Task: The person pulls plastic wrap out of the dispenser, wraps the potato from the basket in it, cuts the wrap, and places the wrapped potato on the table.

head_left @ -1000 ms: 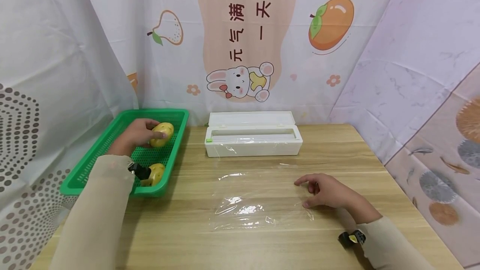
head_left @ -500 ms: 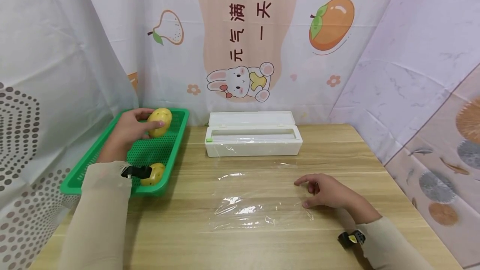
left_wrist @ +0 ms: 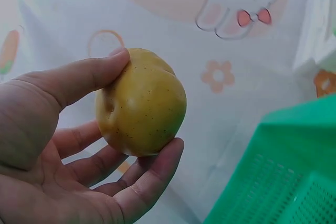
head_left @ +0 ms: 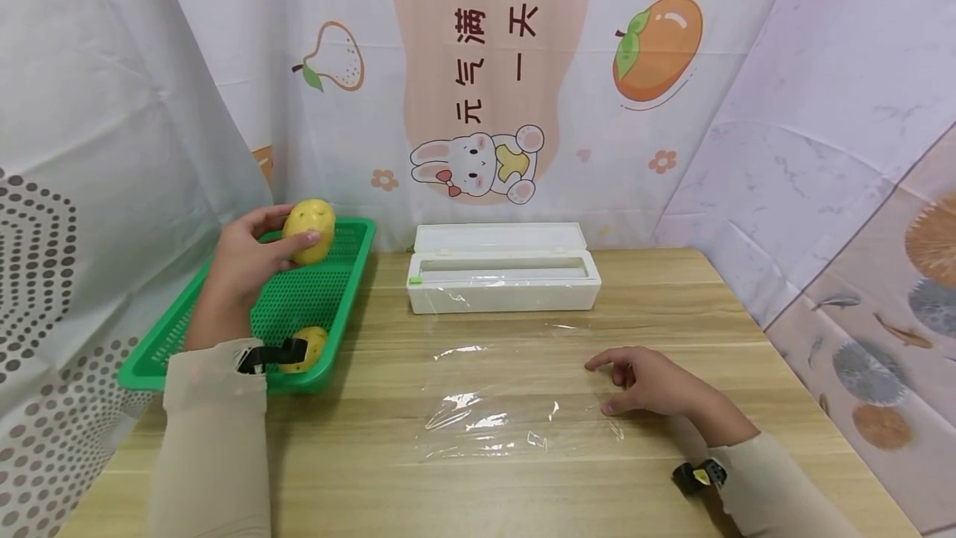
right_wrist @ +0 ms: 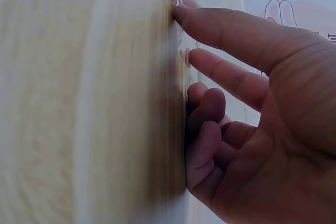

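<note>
My left hand holds a yellow potato between thumb and fingers, raised above the far part of a green plastic basket. The left wrist view shows the potato with small dark specks. A second potato lies in the basket's near corner, partly behind the wrist strap. Clear plastic wrap lies spread on the table, drawn from a white dispenser box. At the wrap's right edge, my right hand rests with thumb and index fingertips touching down; its other fingers are curled under.
The dispenser's lid stands raised at the back, with a roll visible inside. A printed curtain hangs close behind the wooden table. More fabric hangs along the left and right sides.
The left hand has lifted the potato up out of the basket and slightly to the left. My right hand and the plastic wrap have stayed in place.
</note>
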Demonstrator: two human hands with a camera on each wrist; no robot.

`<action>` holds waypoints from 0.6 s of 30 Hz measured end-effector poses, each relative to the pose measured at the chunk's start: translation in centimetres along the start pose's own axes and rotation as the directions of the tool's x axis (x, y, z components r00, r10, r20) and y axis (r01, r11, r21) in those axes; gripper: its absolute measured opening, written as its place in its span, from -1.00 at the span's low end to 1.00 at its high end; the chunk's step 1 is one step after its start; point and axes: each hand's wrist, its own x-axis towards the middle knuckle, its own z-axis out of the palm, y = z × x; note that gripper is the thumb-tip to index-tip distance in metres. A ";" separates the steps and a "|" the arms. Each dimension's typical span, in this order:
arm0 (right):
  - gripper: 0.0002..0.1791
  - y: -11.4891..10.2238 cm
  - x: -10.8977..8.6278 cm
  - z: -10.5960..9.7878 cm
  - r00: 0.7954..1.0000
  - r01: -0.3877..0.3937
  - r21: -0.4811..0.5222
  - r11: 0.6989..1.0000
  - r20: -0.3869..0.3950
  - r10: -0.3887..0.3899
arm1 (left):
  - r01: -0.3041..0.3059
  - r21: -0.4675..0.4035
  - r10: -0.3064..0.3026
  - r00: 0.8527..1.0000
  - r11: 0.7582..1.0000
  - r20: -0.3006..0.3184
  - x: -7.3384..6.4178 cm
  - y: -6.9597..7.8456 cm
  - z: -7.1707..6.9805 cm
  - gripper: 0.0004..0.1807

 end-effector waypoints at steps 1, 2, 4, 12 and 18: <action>-0.39 0.0 0.0 0.0 1.000 -0.001 -0.002 1.000 0.000 0.001 | -0.008 -0.013 0.008 1.000 1.000 -0.009 -0.3 0.1 0.1 -0.06; -0.39 0.0 0.0 0.0 1.000 -0.001 -0.005 1.000 0.000 0.001 | -0.017 -0.025 0.017 1.000 1.000 -0.018 -0.5 0.2 0.1 -0.08; -0.39 -0.1 0.0 0.0 1.000 0.001 -0.008 1.000 -0.001 -0.001 | -0.033 -0.052 0.032 0.999 0.998 -0.033 -1.1 0.5 0.3 -0.12; -0.39 0.0 0.0 0.1 1.000 0.002 -0.008 1.000 0.000 -0.002 | -0.062 -0.171 0.047 0.995 0.983 -0.090 -3.3 1.5 1.1 -0.21; -0.40 -0.1 0.0 0.1 1.000 0.005 -0.009 1.000 -0.005 -0.005 | -0.099 -0.183 0.076 0.988 0.978 -0.131 -4.3 2.0 2.0 -0.25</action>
